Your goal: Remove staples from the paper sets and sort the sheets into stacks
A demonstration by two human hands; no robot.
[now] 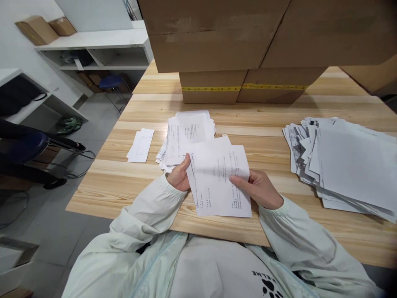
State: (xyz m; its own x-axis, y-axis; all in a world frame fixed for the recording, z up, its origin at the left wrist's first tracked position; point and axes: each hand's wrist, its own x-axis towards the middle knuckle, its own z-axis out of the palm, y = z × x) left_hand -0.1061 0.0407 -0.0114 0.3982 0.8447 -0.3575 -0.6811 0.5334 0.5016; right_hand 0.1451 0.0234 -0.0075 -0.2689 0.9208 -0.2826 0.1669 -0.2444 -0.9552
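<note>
Between my hands are a few printed sheets of paper (221,186), fanned slightly and raised over the table's near edge. My left hand (180,176) grips their left side, thumb on top. On the right side, my right hand (259,188) pinches the sheets with its thumb across the print and its fingers behind. Just beyond the left hand lies an untidy stack of printed papers (189,132), partly covered by the held sheets. A few small white slips (141,145) rest to the left of that stack.
A large, uneven pile of papers (356,161) lies on the wooden table (263,128) at the right. Stacked cardboard boxes (214,37) stand along the back. Off the left edge are a blue stool (111,81), white shelves (93,39) and another person's legs (34,176).
</note>
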